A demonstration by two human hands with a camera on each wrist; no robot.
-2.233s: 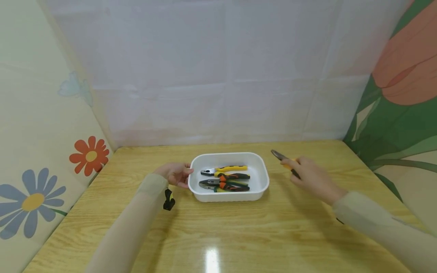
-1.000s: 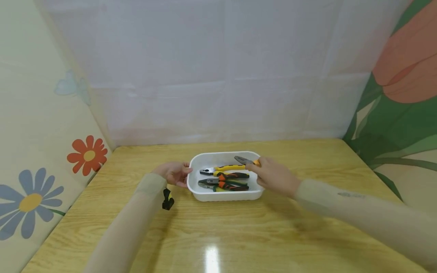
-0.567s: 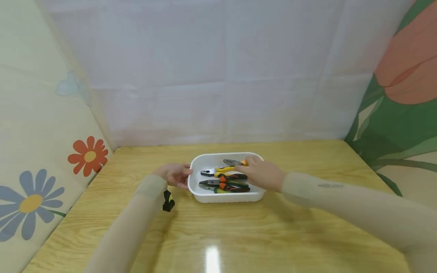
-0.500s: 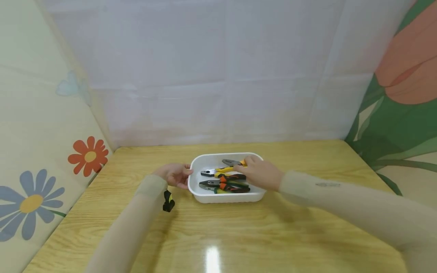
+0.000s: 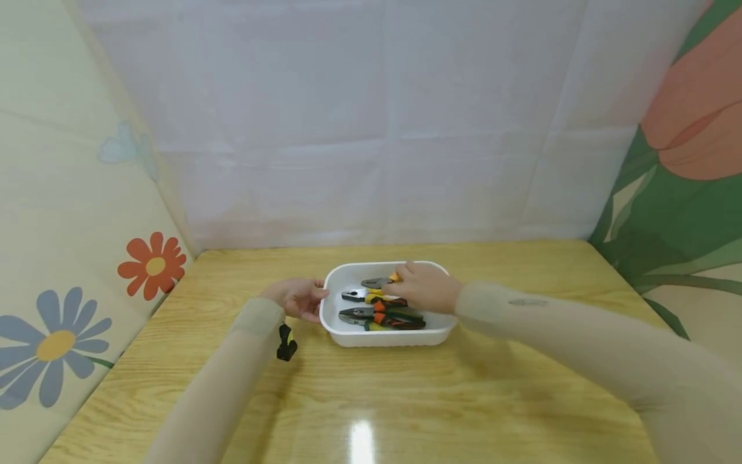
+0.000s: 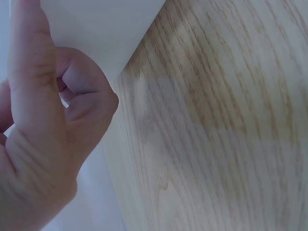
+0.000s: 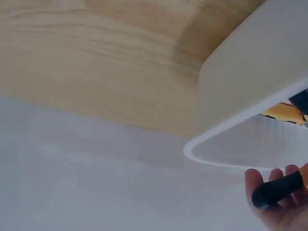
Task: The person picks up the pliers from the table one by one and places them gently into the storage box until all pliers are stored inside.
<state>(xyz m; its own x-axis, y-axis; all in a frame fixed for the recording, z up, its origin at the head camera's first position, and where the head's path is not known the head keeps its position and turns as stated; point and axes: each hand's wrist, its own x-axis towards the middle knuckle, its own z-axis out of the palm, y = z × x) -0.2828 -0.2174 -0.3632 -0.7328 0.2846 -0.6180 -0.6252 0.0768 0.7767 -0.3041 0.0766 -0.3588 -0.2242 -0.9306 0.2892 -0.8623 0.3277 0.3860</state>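
Note:
At the left end of a white plastic tray (image 5: 385, 338), my left hand (image 5: 297, 298) holds the rim with the thumb at the edge. In the left wrist view its fingers (image 6: 89, 84) are curled against the outer wall. My right hand (image 5: 429, 288) reaches over the tray's right side and grips pliers (image 5: 377, 283) by their orange-and-black handles, metal nose pointing left. A black handle end (image 7: 276, 191) sticks out of that hand in the right wrist view. In front of them lie yellow-handled pliers (image 5: 355, 295) and several with dark, orange and green handles (image 5: 400, 317), partly overlapping; the right hand hides some handles.
The tray stands on a wood-grain table (image 5: 359, 386), towards its back edge. A pale cloth wall (image 5: 382, 129) rises behind, with flower-patterned panels at left (image 5: 69, 193) and right (image 5: 695, 225). A small black piece (image 5: 286, 342) hangs at the left wrist.
My right hand has carried the pliers leftward from the table's right side to over the tray, then lower and further left into it. The left hand has kept its place at the rim.

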